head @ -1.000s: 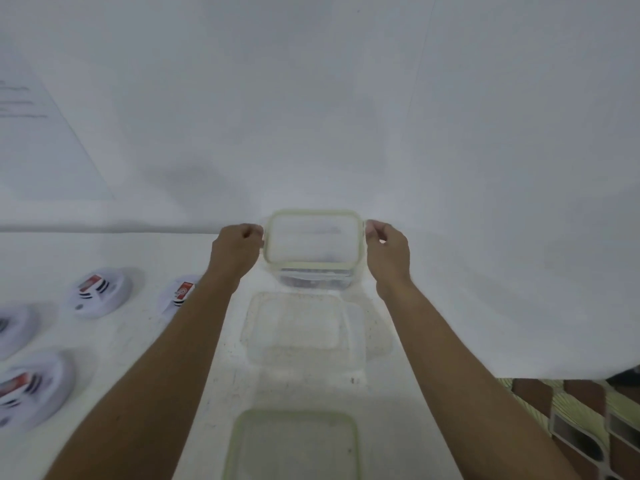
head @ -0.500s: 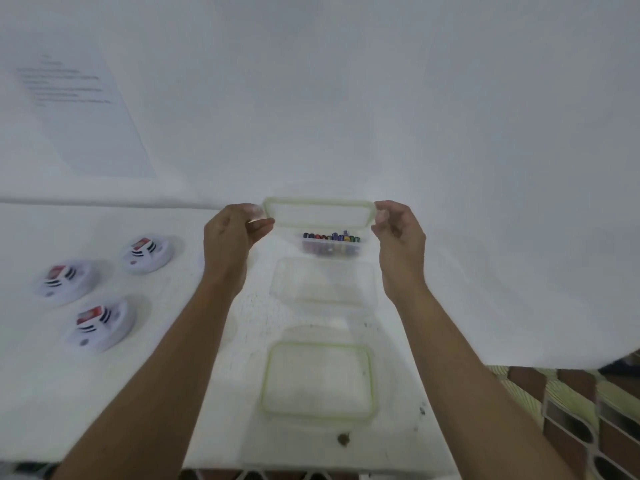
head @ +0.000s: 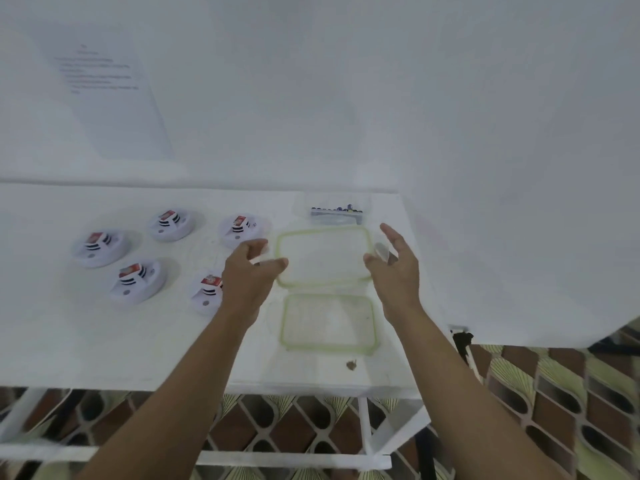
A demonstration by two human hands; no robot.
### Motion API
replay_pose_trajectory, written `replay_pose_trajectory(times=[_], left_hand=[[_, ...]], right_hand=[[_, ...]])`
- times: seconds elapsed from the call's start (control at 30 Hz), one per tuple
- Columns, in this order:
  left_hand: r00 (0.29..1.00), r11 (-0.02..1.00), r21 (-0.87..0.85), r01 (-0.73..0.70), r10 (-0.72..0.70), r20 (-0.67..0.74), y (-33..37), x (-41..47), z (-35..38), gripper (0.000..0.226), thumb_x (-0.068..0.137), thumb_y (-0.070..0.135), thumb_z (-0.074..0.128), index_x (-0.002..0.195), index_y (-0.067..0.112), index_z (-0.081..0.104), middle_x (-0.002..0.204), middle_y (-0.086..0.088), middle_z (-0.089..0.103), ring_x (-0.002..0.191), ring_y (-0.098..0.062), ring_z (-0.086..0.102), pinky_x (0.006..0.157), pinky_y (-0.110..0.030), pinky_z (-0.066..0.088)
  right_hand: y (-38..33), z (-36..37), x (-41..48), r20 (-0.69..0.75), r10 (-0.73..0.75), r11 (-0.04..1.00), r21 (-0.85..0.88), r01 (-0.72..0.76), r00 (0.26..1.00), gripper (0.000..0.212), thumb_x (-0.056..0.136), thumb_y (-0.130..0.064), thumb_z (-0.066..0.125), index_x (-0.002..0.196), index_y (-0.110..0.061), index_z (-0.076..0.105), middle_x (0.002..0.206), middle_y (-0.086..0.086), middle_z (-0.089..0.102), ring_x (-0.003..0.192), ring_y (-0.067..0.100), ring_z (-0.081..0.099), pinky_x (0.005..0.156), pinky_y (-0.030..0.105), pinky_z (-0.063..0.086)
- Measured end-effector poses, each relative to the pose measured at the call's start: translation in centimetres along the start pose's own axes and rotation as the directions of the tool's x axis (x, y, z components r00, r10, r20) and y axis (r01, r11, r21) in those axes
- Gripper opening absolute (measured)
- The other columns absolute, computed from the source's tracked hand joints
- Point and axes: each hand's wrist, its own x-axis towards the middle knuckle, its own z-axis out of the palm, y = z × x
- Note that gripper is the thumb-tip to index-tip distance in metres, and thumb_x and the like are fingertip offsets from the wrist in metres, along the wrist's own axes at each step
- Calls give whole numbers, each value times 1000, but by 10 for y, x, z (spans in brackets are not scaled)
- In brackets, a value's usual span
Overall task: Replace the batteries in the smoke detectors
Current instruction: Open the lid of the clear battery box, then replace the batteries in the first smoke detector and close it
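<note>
Head view: left hand, right hand spread, flanking lid.

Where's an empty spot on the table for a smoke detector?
The widest bare patch is the table's front left, between the five smoke detectors and the near edge. A thin strip lies behind them, along the wall. The right side is crowded: two green-rimmed lids, the battery box, left hand and right hand.

Hands spread flanking green-rimmed lid, five smoke detectors on table
</note>
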Motion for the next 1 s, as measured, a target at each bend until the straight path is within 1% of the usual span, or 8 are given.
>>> replay_pose_trajectory(times=[0.1, 0.2, 0.3, 0.4, 0.47, 0.53, 0.77, 1.0], left_hand=[[999, 995, 98, -21, 24, -25, -10, -14, -6, 42, 71, 19, 80, 110, 24, 64, 100, 4, 69, 84, -11, 66, 69, -23, 49], [997, 965, 249, -76, 77, 6, -19, -26, -10, 38, 78, 18, 76, 113, 24, 63, 96, 9, 67, 83, -6, 63, 69, -21, 48], [989, 906, 397, -145, 132, 60, -27, -35, -10, 38, 80, 19, 74, 115, 22, 61, 97, 9, 64, 75, 0, 56, 70, -22, 46], [985, 879, 445, -170, 139, 102, -36, -39, -8, 39, 80, 18, 73, 117, 19, 61, 97, 7, 62, 76, -2, 54, 65, -16, 40], [985, 874, 458, -164, 122, 119, -39, -42, -5, 40, 80, 18, 72, 119, 18, 61, 100, 5, 63, 82, -8, 57, 70, -22, 44], [987, 869, 473, -149, 102, 125, -43, -43, -3, 41, 80, 19, 70, 121, 19, 60, 106, 4, 64, 86, -13, 60, 75, -30, 49], [985, 856, 495, -149, 87, 146, -51, -46, 0, 41, 79, 16, 69, 119, 13, 60, 120, -3, 46, 97, -22, 57, 81, -23, 37], [989, 858, 501, -117, 55, 136, -55, -49, -1, 41, 81, 18, 66, 120, 12, 54, 117, -2, 55, 101, -20, 55, 82, -28, 40]], right_hand=[[10, -7, -15, 57, 16, 987, -159, -7, 998, 60, 89, -1, 62, 139, -31, 55, 135, -9, 56, 120, 7, 57, 85, 17, 46], [16, -14, -28, 84, 0, 939, -342, 29, 996, 58, 86, -3, 62, 139, -26, 56, 131, -5, 57, 110, 12, 61, 87, 22, 47], [26, -18, -37, 132, -24, 874, -478, 85, 991, 59, 86, -2, 63, 142, -16, 54, 125, -2, 51, 104, 14, 57, 85, 20, 43], [36, -20, -41, 144, -11, 812, -577, 93, 990, 59, 86, -4, 63, 144, -14, 52, 123, -2, 46, 108, 13, 52, 89, 22, 40], [41, -21, -40, 136, -3, 744, -662, 93, 991, 58, 85, -10, 63, 142, -17, 53, 128, 1, 50, 120, 19, 49, 101, 31, 39], [43, -23, -39, 131, 4, 662, -744, 96, 991, 56, 85, -16, 62, 140, -21, 55, 131, -1, 54, 128, 22, 42, 107, 37, 30], [50, -26, -42, 138, 17, 643, -760, 95, 990, 51, 87, -19, 59, 137, -22, 57, 134, -1, 53, 129, 22, 42, 106, 38, 28], [49, -21, -46, 191, 18, 538, -829, 152, 981, 53, 88, -21, 55, 141, -22, 50, 135, 1, 55, 126, 24, 44, 105, 43, 30]])
